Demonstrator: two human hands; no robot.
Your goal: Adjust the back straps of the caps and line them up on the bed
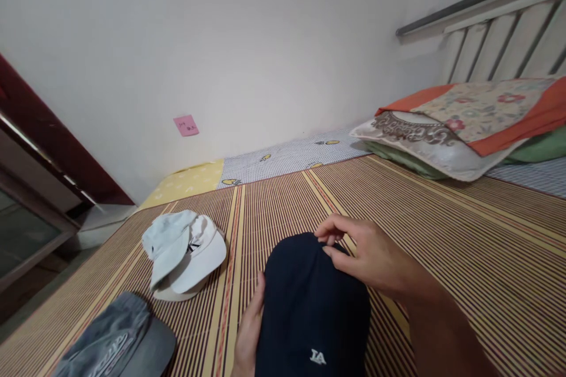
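A dark navy cap (pixel 309 306) with small white letters on it lies between my two hands, low in the middle of the head view. My left hand (pixel 250 330) holds the cap's left side, its thumb along the edge and the other fingers hidden by the cap. My right hand (pixel 362 250) pinches the cap's fabric at the upper right edge between thumb and fingers. To the left, white and pale caps (pixel 198 259) lie nested together. A grey cap (pixel 128 341) with lettering is at the lower left.
A striped woven mat (pixel 274 206) covers the bed. Pillows and an orange-edged floral cloth (pixel 490 106) lie at the right, below a white radiator (pixel 499 41). A pink note (pixel 186 125) is on the wall. A dark red frame (pixel 57 135) stands at the left.
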